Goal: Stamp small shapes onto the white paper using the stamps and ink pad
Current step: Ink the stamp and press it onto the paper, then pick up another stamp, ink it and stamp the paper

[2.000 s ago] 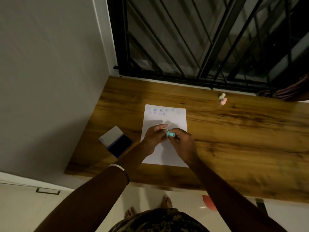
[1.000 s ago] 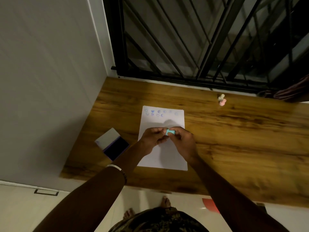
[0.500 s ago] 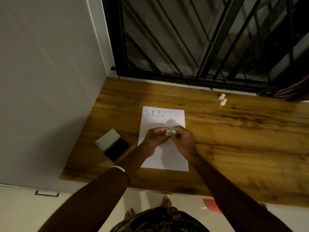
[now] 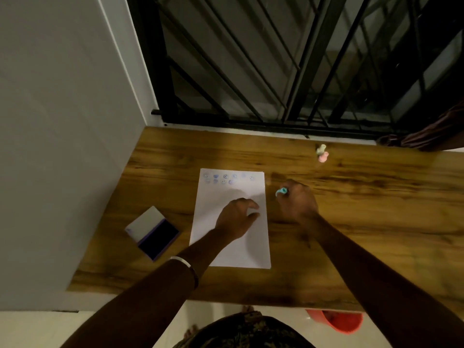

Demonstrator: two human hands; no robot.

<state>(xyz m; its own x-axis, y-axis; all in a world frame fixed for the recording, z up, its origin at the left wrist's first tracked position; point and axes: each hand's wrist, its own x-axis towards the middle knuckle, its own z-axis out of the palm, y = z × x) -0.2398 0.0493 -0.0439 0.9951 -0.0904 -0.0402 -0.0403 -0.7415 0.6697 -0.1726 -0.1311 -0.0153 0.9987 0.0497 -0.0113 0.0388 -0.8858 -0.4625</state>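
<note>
Change: your two hands, a moment ago together over the paper (image 4: pixel 231 222) working the teal stamp (image 4: pixel 281 191), have parted. Your right hand (image 4: pixel 298 204) has carried the stamp off the sheet's right edge, above bare bench (image 4: pixel 376 209). Likely meaning: this stamp is finished with, and a swap for another is coming.

Right hand: fingers pressed together, pinching the stamp, which pokes out on the hand's left side.

Left hand (image 4: pixel 237 217): loosely curled, empty, over the middle of the paper; whether it touches the sheet, you cannot tell.

Paper: two short rows of blue prints along the far edge; the rest blank.

Ink pad (image 4: pixel 157 234): open, on the bench just left of the paper, well apart from your right hand.

Spare stamps (image 4: pixel 322 153): pale and pink, near the bench's far edge, beyond your right hand.
</note>
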